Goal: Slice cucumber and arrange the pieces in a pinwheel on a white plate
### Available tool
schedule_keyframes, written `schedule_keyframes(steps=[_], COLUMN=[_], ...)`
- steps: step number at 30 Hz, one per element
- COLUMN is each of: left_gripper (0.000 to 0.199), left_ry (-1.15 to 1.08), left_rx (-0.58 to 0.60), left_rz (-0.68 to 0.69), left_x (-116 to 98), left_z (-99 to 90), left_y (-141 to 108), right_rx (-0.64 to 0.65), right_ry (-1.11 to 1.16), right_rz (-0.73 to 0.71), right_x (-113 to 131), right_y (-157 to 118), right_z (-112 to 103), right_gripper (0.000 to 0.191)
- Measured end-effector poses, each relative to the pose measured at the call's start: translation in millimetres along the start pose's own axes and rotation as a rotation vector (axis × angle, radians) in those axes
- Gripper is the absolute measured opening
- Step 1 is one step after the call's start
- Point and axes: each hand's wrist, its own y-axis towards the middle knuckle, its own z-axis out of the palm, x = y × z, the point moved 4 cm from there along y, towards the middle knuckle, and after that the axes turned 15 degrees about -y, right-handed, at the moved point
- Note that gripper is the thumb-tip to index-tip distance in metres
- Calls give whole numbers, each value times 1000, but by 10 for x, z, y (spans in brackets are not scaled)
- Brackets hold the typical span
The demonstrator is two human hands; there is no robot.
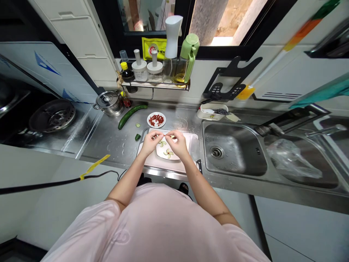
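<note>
My left hand and my right hand meet fingertip to fingertip over the far side of a white plate. Both are closed in a pinch; a speck of red shows between them, too small to name. On the plate, thin pale-green slices form flower shapes, the nearest flower with a reddish centre; my fingers partly hide another. The plate rests on a pale pink cutting board. Just beyond stands a small white dish of little red pieces.
A cucumber, a cut cucumber end and a slice lie left of the board. A black knife handle juts out at its right, beside the sink. A steel pot and a condiment rack stand behind.
</note>
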Motion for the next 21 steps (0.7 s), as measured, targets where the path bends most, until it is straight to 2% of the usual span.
schedule_keyframes(steps=[5, 9, 12, 16, 19, 21], left_gripper=[23, 22, 27, 27, 28, 28], left_ry=[48, 66, 38, 75, 174, 241], left_rx=[22, 23, -55, -228, -258, -257], left_rz=[15, -7, -50, -115, -206, -246], left_x=[18, 149, 391, 840, 1136, 1257], left_z=[-10, -43, -132, -311, -389, -410], left_y=[2, 6, 18, 8, -33, -66], right_rx=[31, 63, 104, 201, 283, 318], right_ry=[-66, -116, -157, -244, -309, -350], right_rz=[-60, -68, -40, 70, 138, 148], right_x=[-2, -80, -232, -547, -745, -827], right_y=[-1, -11, -18, -64, -129, -167], right_z=[26, 93, 215, 460, 636, 732], right_gripper=[9, 10, 11, 13, 15, 16])
